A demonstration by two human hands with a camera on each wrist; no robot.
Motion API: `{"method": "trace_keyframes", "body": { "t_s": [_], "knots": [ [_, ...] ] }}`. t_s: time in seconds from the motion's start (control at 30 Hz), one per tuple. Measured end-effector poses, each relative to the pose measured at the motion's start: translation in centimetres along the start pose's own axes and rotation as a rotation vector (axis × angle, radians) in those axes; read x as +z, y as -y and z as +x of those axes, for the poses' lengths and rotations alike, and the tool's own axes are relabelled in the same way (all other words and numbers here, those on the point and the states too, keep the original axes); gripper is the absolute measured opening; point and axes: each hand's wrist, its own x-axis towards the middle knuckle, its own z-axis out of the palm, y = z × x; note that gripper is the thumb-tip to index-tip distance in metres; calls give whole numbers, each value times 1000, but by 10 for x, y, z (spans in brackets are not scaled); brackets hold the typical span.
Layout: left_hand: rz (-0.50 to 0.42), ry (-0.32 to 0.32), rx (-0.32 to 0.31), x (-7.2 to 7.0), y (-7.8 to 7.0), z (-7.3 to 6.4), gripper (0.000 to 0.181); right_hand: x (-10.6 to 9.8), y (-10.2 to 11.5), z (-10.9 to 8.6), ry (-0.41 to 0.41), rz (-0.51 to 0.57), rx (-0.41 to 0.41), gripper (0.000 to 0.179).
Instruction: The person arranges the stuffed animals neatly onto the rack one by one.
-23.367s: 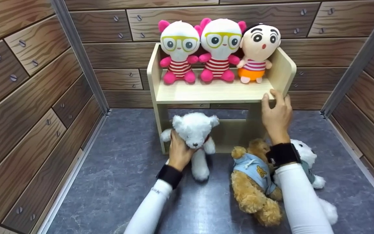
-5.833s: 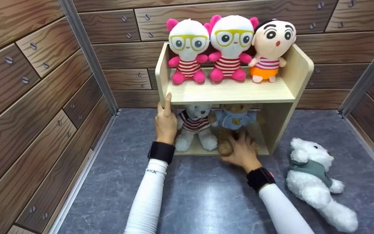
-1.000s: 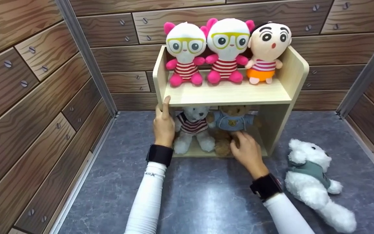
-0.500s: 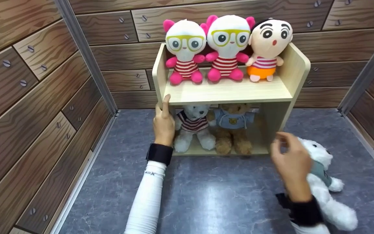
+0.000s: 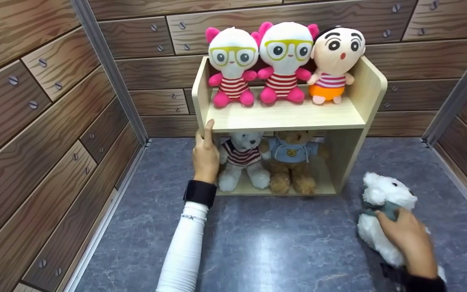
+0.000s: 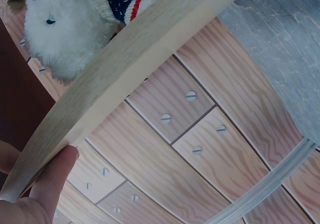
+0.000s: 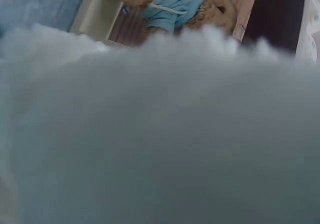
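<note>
My left hand (image 5: pixel 206 161) grips the front edge of the left side panel of a small wooden shelf (image 5: pixel 286 117). In the left wrist view, fingers show on both sides of that panel (image 6: pixel 115 68). At the right, my right hand (image 5: pixel 410 239) holds a white teddy bear (image 5: pixel 391 190) in a green top around its body, the bear lying on the floor. White fur (image 7: pixel 160 134) fills most of the right wrist view. On the lower shelf sit a white teddy bear (image 5: pixel 241 158) in a striped sweater and a brown teddy bear (image 5: pixel 292 162) in a blue hoodie.
The upper shelf carries two pink-and-white plush toys with yellow glasses, the left one (image 5: pixel 233 69) and the middle one (image 5: pixel 284 65), beside a boy doll (image 5: pixel 333 65) in orange shorts. Wood-patterned walls (image 5: pixel 55 121) enclose the grey floor (image 5: pixel 258 243).
My right hand has left the brown teddy bear on the lower shelf, swung right and taken hold of the white bear in green. The left hand keeps its place on the shelf.
</note>
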Motion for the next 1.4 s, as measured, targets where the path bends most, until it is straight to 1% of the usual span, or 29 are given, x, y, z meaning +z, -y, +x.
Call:
{"method": "trace_keyframes", "body": {
  "t_s": [0.07,0.13,0.2,0.27,0.3,0.4,0.5,0.53,0.6,0.67,0.77,0.93,1.03,1.13,1.23,1.3,1.33,1.4],
  "knots": [
    [-3,6,1,1,-1,0,70,0,-11,0,46,16,-60,71],
    [-3,8,2,2,-1,1,70,-2,-19,2,67,35,-104,67],
    [-4,4,5,2,-1,1,70,-3,-25,4,73,48,-119,65],
    [-4,-1,8,1,0,1,70,-3,-30,7,80,50,-117,69],
    [-5,-4,10,2,0,1,70,-2,-32,9,93,49,-100,76],
    [-3,-9,15,2,1,-1,72,6,-35,14,134,65,-9,103],
    [0,-8,19,2,1,-2,73,14,-38,18,217,103,70,131],
    [-1,-6,20,2,1,-3,73,17,-38,18,241,123,82,137],
    [0,-2,19,3,0,-3,72,21,-40,17,276,160,83,143],
    [0,1,14,3,0,-3,71,24,-41,16,277,177,72,144],
    [-6,-3,5,2,0,-2,70,28,-41,12,243,168,48,142],
    [-26,-3,-2,2,1,-1,68,34,-39,6,172,104,8,135],
    [-21,7,-4,1,1,-1,69,39,-36,2,113,93,-3,130],
    [-23,7,-17,2,-1,-3,72,46,-30,-5,36,101,-34,128],
    [-53,-19,-43,5,-7,-6,76,55,-19,-12,-51,129,-88,127],
    [-53,-50,-71,8,-14,-9,81,61,-11,-16,-106,149,-130,125],
    [-34,-65,-91,10,-19,-12,83,64,-6,-17,-129,160,-151,125],
    [27,-99,-111,14,-30,-18,87,70,5,-17,-175,189,-200,124]
  ]
}}
